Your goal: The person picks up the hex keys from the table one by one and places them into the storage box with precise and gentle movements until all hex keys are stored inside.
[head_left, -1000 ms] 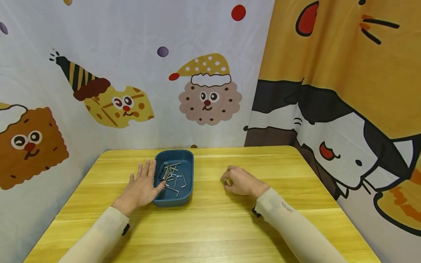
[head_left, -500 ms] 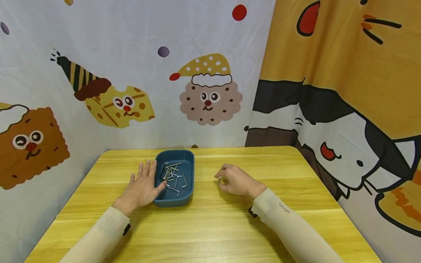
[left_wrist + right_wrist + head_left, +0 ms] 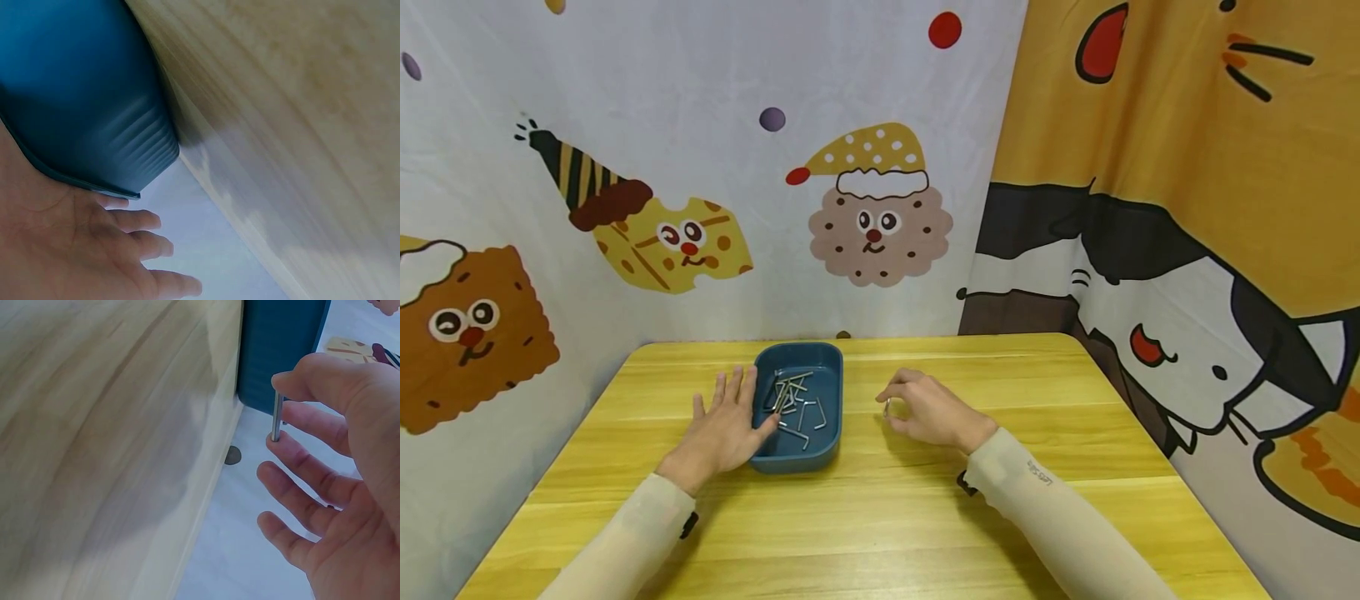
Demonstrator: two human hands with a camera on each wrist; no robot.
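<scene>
A dark blue plastic bin (image 3: 797, 463) stands on the table, with several silver L-shaped hex keys (image 3: 806, 442) lying inside. My left hand (image 3: 722, 429) rests against the bin's left side, fingers spread and straight, thumb over the rim. In the left wrist view its palm lies along the bin's edge. To the right of the bin, my right hand (image 3: 936, 411) hovers over the table and pinches a small silver hex key (image 3: 276, 415) between thumb and fingertips. The right wrist view shows the key's shaft spanning from thumb to finger, its bent end partly hidden.
The wooden table (image 3: 880, 533) reaches back to a white curtain (image 3: 700, 67) printed with cartoon snacks. On the right hangs a yellow curtain (image 3: 1195, 150) with a cartoon animal. Both forearms, in pale sleeves, come in from the near side.
My right hand has moved left toward the bin with the hex key, its fingers a little less curled, so more of the key shows. My left hand and the bin stay put.
</scene>
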